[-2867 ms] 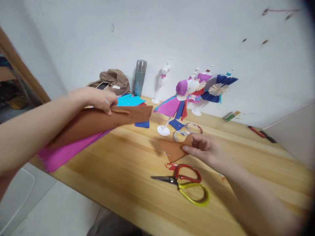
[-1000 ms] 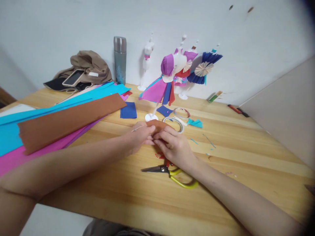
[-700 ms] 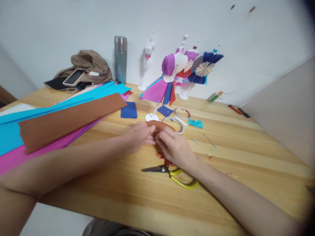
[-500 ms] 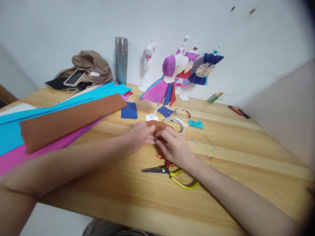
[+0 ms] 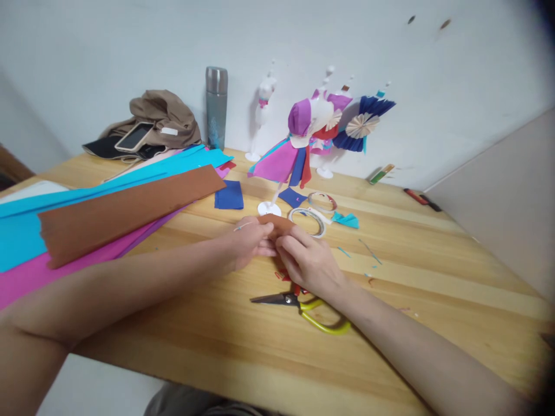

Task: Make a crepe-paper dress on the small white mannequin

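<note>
Between my two hands is a small piece of brown crepe paper (image 5: 277,224), held just above the table. My left hand (image 5: 250,240) pinches its left part, thumb on top and fingers beneath. My right hand (image 5: 306,254) grips the right end with fingers curled; its lower edge is hidden behind them. Scissors with yellow handles (image 5: 324,328) lie just below my right hand, blades pointing left. Red paper scraps (image 5: 284,275) lie under that hand. Beyond my hands stands the white base (image 5: 269,209) of a small mannequin stand, with a roll of tape (image 5: 323,225) beside it.
Long brown (image 5: 130,214), blue (image 5: 26,231) and pink sheets cover the left side. A bottle (image 5: 216,110), a cap (image 5: 162,118) and a phone (image 5: 134,137) sit at the back. Paper-dressed mannequins (image 5: 299,118) stand by the wall. Dark blue paper (image 5: 229,195) and teal paper (image 5: 346,220) lie nearby.
My right hand's fingers have closed in further over the brown paper's right end, so less of it shows. My left hand keeps its pinch. The view has shifted very slightly.
</note>
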`<control>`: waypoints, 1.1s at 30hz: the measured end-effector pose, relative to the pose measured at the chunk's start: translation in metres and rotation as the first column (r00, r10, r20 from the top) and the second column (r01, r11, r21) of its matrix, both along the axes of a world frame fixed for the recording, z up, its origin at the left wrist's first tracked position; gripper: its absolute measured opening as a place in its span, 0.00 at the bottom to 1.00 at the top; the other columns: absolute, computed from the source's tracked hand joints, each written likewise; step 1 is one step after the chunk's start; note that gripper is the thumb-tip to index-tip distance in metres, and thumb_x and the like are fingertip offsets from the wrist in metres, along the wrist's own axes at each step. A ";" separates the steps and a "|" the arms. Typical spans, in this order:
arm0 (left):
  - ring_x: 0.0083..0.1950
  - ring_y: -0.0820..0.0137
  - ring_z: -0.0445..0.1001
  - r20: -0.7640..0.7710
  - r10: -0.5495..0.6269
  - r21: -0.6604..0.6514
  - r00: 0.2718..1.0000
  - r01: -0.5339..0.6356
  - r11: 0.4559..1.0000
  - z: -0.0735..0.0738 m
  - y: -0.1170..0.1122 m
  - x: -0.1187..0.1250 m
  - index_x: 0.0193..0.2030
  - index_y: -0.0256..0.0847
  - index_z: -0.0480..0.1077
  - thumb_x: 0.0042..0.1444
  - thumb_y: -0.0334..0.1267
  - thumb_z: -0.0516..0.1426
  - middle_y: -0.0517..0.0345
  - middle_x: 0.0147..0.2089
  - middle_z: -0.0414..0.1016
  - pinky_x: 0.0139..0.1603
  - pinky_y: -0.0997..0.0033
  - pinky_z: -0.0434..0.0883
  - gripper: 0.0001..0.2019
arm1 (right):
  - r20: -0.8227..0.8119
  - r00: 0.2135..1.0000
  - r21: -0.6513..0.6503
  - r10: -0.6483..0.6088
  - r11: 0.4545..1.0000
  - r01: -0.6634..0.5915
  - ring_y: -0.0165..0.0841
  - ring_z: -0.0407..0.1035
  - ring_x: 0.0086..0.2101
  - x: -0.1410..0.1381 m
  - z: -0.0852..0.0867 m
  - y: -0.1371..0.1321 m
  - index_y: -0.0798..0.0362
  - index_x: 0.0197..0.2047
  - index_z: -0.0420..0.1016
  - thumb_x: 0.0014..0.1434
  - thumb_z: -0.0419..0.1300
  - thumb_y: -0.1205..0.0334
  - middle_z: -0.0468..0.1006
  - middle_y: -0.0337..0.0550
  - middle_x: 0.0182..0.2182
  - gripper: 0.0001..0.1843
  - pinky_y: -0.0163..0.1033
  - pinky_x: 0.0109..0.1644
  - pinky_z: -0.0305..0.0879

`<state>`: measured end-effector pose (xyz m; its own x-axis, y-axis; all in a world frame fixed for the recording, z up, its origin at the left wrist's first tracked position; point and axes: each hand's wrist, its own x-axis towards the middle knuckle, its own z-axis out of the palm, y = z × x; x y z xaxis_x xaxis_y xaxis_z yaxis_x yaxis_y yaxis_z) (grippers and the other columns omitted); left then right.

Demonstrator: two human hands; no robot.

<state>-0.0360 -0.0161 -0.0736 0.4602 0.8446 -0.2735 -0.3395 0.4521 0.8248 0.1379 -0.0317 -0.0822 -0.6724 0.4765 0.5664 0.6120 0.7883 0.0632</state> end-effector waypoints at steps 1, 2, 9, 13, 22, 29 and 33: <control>0.40 0.66 0.79 -0.027 0.010 -0.015 1.000 -0.011 1.000 0.001 0.001 0.000 0.49 0.32 0.73 0.66 0.29 0.51 0.44 0.43 0.80 0.48 0.62 0.75 0.11 | -0.022 1.000 -0.029 0.002 1.000 -0.003 0.32 0.62 0.27 0.000 0.000 0.000 0.53 0.33 0.69 0.66 0.50 0.70 0.70 0.44 0.30 0.12 0.36 0.29 0.59; 0.41 0.67 0.79 -0.056 0.018 -0.027 0.998 -0.019 0.999 0.003 0.001 0.001 0.50 0.32 0.73 0.67 0.29 0.50 0.45 0.43 0.80 0.49 0.62 0.75 0.12 | -0.048 0.999 -0.062 0.003 0.998 -0.006 0.32 0.63 0.28 0.000 0.000 0.000 0.53 0.33 0.68 0.66 0.50 0.70 0.70 0.43 0.30 0.11 0.36 0.30 0.59; 0.39 0.67 0.79 -0.160 0.099 -0.084 0.982 -0.114 0.990 0.011 0.002 0.004 0.52 0.30 0.72 0.67 0.30 0.50 0.42 0.44 0.80 0.52 0.60 0.74 0.12 | -0.152 0.988 -0.194 -0.008 0.981 -0.022 0.34 0.65 0.29 0.000 -0.001 0.002 0.50 0.34 0.63 0.65 0.50 0.70 0.69 0.42 0.29 0.08 0.37 0.32 0.63; 0.40 0.67 0.79 -0.162 0.102 -0.087 0.982 -0.117 0.989 0.013 0.002 0.005 0.51 0.31 0.72 0.68 0.31 0.49 0.43 0.43 0.80 0.54 0.58 0.73 0.13 | -0.177 0.984 -0.206 -0.014 0.978 -0.023 0.34 0.64 0.29 0.000 -0.003 0.003 0.49 0.34 0.62 0.64 0.50 0.69 0.68 0.41 0.28 0.07 0.37 0.32 0.62; 0.31 0.71 0.76 -0.156 0.176 -0.097 0.972 -0.192 0.977 0.015 0.005 0.005 0.42 0.34 0.69 0.68 0.30 0.49 0.52 0.33 0.76 0.48 0.63 0.74 0.08 | -0.329 0.941 -0.329 -0.082 0.944 -0.033 0.29 0.60 0.24 -0.001 -0.005 0.005 0.49 0.33 0.60 0.62 0.52 0.70 0.66 0.35 0.25 0.07 0.35 0.28 0.57; 0.36 0.69 0.77 -0.182 0.230 -0.086 0.956 -0.248 0.965 0.019 0.008 0.005 0.39 0.36 0.69 0.67 0.29 0.48 0.53 0.35 0.77 0.48 0.66 0.73 0.09 | -0.383 0.920 -0.431 -0.078 0.897 -0.103 0.28 0.60 0.24 -0.009 0.015 -0.011 0.49 0.32 0.60 0.63 0.51 0.68 0.65 0.34 0.24 0.08 0.34 0.27 0.59; 0.32 0.70 0.75 -0.161 0.230 -0.061 0.960 -0.242 0.968 0.023 0.002 0.007 0.31 0.37 0.68 0.66 0.27 0.48 0.58 0.28 0.74 0.45 0.66 0.72 0.13 | -0.365 0.931 -0.508 -0.023 0.843 -0.178 0.27 0.60 0.23 -0.023 0.036 -0.025 0.49 0.33 0.60 0.64 0.51 0.68 0.65 0.34 0.24 0.08 0.33 0.25 0.58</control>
